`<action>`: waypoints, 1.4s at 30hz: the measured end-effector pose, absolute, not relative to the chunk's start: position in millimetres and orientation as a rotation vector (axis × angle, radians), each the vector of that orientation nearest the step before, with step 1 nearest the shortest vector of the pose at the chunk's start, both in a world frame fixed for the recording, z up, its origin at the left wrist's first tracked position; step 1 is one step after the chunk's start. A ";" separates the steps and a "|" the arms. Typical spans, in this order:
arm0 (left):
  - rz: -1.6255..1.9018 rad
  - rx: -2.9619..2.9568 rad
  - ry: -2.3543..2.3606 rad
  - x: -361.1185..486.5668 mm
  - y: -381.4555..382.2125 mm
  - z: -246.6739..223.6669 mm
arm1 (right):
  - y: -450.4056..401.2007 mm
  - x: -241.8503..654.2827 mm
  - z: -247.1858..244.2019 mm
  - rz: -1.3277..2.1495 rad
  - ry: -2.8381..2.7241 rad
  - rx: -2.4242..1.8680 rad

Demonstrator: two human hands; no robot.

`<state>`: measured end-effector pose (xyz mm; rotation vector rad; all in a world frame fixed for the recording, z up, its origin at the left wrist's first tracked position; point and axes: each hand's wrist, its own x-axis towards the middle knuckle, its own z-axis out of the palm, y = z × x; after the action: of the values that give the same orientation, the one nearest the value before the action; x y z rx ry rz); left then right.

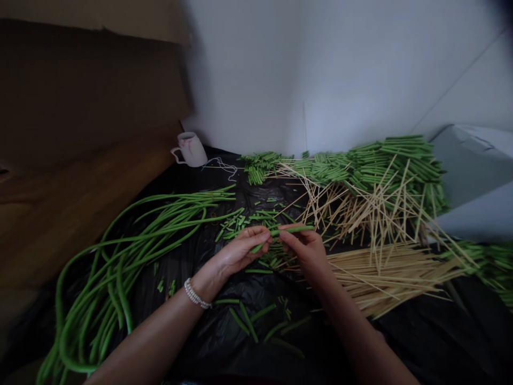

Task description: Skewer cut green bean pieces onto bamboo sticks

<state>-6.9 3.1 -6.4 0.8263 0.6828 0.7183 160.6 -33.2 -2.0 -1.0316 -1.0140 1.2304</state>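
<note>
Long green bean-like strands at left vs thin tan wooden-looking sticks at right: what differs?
The long green bean-like strands curve and loop; the thin tan wooden-looking sticks run straight. The strands look thicker than the sticks. Both lie as loose bunches of many pieces.

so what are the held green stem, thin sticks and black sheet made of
Green stem: probably fresh plant, smooth and evenly green. Thin sticks: likely bamboo or wood, matte and straw-coloured. Black sheet: seems thin plastic, glossy where it wrinkles.
</note>
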 end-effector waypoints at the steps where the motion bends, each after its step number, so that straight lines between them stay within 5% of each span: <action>1: 0.724 0.757 0.671 -6.4 2.9 -7.3 | -34.0 159.3 -0.7 1.183 -1.039 -1.045; 14: 0.739 0.374 0.604 -4.6 7.3 -10.3 | -48.3 145.9 -16.9 -0.017 -1.969 -1.103; 25: 0.729 0.715 0.668 -4.2 5.0 3.9 | -42.9 145.9 3.7 1.220 -1.200 -1.109; 34: 0.548 1.004 0.684 -8.5 4.6 0.3 | -35.5 160.8 0.8 1.508 -0.752 -0.929; 42: 0.573 1.150 0.750 -10.5 2.4 -5.7 | -37.3 162.9 1.1 1.594 -1.015 -0.943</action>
<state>-10.5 2.4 -5.7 1.1502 0.7500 0.5729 162.9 -37.3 1.1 -0.9428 -1.0147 1.5945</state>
